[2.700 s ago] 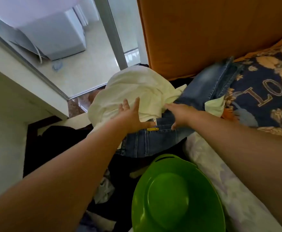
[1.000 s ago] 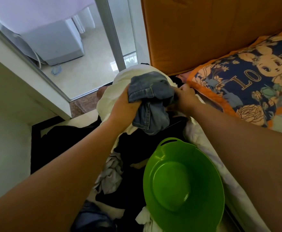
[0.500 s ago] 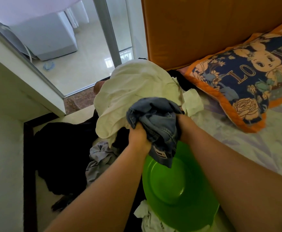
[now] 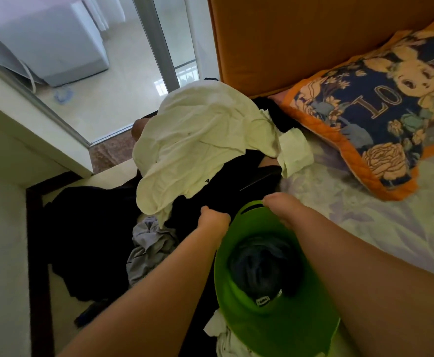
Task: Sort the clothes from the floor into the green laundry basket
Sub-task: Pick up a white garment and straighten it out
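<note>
The green laundry basket stands tilted between my forearms, with the bundled blue jeans lying inside it. My left hand is just left of the basket's far rim, its fingers curled down into a black garment. My right hand reaches over the far rim beside the handle slot; its fingers are hidden. A large white shirt drapes over the pile beyond both hands. A grey garment and dark clothes lie on the floor to the left.
A bed with a pale floral sheet and a patterned orange-edged pillow fills the right side, backed by an orange headboard. A glass door frame and a white ledge bound the left. White cloth lies under the basket.
The jeans that both hands carried have gone into the basket and been let go. Both hands have moved forward past the far rim to the black garment.
</note>
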{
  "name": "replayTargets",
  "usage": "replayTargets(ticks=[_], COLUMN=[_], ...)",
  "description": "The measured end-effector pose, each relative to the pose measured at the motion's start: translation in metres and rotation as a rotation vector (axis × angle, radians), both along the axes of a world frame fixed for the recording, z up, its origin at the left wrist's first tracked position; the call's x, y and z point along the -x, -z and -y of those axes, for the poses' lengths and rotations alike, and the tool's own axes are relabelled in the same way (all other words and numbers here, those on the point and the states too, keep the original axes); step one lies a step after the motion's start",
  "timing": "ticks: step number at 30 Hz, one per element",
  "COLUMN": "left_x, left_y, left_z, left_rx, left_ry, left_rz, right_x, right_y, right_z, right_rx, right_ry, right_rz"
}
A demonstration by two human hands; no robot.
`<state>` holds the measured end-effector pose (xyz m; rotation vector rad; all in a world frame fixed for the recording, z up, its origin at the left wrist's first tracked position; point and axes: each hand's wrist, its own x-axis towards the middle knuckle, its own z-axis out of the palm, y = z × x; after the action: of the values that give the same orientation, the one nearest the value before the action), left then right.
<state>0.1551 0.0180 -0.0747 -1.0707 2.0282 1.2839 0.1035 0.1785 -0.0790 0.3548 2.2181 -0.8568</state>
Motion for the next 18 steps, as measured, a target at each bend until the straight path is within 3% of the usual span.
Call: replayTargets(ticks=[6,11,18], left_x=[0.061,0.090,0.122], left_y=[-0.011,-0.011,0.025], left_z=[0.025,0.046,0.060], left_rx=[0.191,0.524,0.663], left_ry=[0.290,0.759,0.818], left_rz=[-0.055,-0.028,0.159], right_x=[0.053,0.075,0.104], right_y=[-0.013,-0.018,0.010], right_z=[0.046,0.056,0.064], right_rx=[0.172,0.240,0.197], right_ry=[-0.045,-0.085,-0.108], right_rz=[-0.006,-0.101,-0.152])
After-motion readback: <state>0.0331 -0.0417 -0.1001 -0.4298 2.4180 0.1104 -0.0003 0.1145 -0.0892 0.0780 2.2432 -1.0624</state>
